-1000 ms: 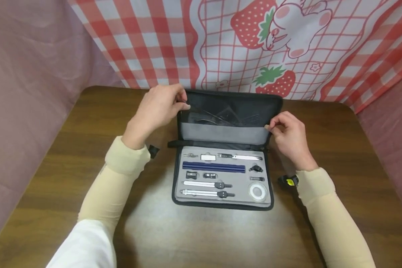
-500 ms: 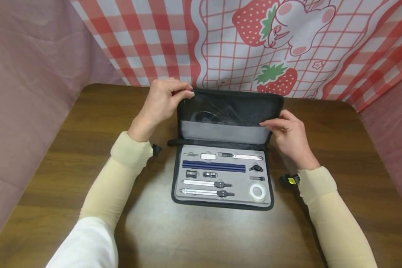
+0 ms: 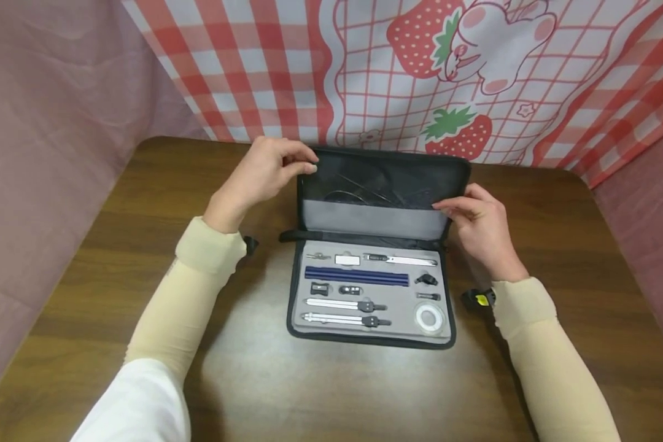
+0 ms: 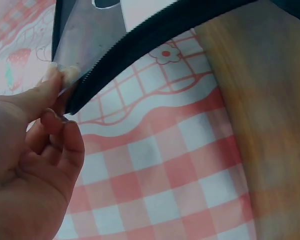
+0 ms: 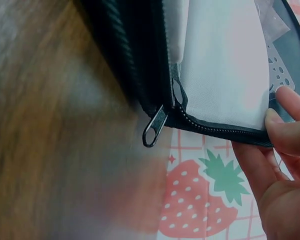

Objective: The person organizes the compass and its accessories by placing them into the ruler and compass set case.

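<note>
A black zip case (image 3: 371,344) lies unfolded on the table, its lid (image 3: 387,161) raised at the back. At the lid's upper left corner, my left hand (image 3: 262,172) pinches the tip of a clear plastic set square (image 4: 87,42), which reaches into the lid. My right hand (image 3: 483,230) grips the lid's right edge, with thumb and index finger at the top of the grey pocket (image 3: 372,220) and other fingers behind. A clear stencil (image 5: 280,70) with cut-out holes shows behind the pocket.
The grey tray of the case holds blue pencils (image 3: 356,276), a white eraser (image 3: 347,260), a sharpener (image 3: 319,288), two silver compasses (image 3: 331,304) and a white ring (image 3: 430,318). A zip pull (image 5: 152,131) hangs at the hinge. A checked cloth (image 3: 243,80) hangs behind the table.
My left hand has risen along the lid's left edge, then dipped slightly. My right index finger has straightened over the pocket's top edge. The clear pieces in the lid have shifted.
</note>
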A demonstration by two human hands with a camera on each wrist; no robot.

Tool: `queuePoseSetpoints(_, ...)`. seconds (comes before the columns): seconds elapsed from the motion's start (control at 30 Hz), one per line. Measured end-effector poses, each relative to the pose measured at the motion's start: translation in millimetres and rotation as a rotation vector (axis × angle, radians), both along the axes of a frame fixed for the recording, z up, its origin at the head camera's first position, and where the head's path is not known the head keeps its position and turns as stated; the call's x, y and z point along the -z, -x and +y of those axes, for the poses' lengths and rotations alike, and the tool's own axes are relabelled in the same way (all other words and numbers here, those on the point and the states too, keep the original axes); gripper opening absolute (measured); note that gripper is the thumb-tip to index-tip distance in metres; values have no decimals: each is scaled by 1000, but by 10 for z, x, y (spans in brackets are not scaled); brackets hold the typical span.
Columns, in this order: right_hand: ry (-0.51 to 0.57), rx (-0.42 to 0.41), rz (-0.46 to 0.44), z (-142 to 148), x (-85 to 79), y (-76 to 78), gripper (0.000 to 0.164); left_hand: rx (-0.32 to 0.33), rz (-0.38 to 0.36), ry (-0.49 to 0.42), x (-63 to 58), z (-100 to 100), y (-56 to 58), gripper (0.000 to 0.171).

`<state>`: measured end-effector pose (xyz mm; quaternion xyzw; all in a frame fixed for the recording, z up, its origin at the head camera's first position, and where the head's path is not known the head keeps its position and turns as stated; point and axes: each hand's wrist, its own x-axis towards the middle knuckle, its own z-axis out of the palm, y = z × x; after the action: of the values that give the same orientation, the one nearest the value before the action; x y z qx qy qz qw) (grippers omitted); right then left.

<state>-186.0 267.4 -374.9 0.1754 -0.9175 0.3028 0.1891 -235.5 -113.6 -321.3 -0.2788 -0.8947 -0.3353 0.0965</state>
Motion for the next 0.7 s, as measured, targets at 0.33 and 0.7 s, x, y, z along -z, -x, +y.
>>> queuePoseSetpoints(0.33,-152,-113,-125,-3,-71,-12,29,134,86,74,-33,56,-16,21)
queuePoseSetpoints(0.7,-146,-141,-140,7,-86,-36,33,155,228,310,-159,155,-179,22)
